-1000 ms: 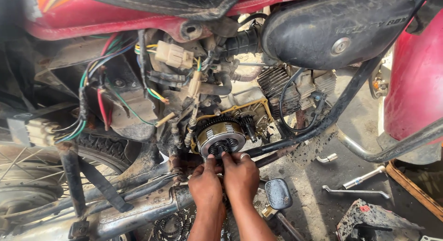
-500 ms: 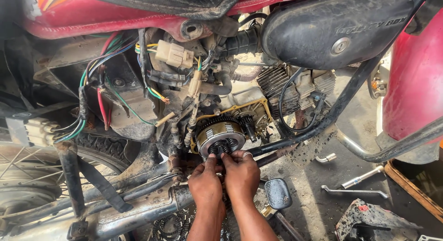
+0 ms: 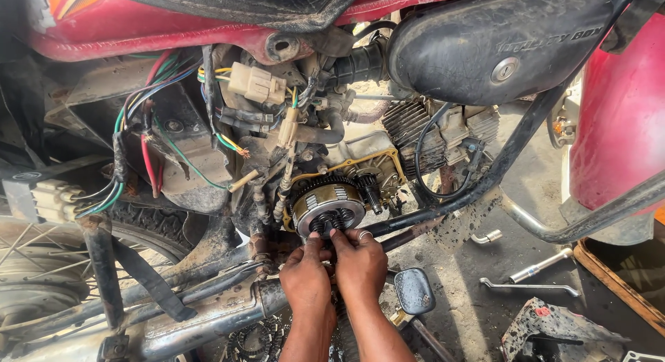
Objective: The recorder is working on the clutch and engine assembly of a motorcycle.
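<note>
— Motorcycle (image 3: 208, 29) laid on its side on the ground, so the engine's open side is turned up toward the camera?

— So it is judged; the round clutch (image 3: 327, 208) is exposed low on the engine (image 3: 415, 137), cover off.

— And the hands?

— Both are pressed side by side at the clutch's lower edge. Left hand (image 3: 307, 279) and right hand (image 3: 360, 265) have fingers bunched together on its small centre parts; what is pinched cannot be told.

— Containers?

— A tray (image 3: 620, 275) is seen at the right; its contents are hidden. Loose tools (image 3: 530, 287) lie beside it.
</note>
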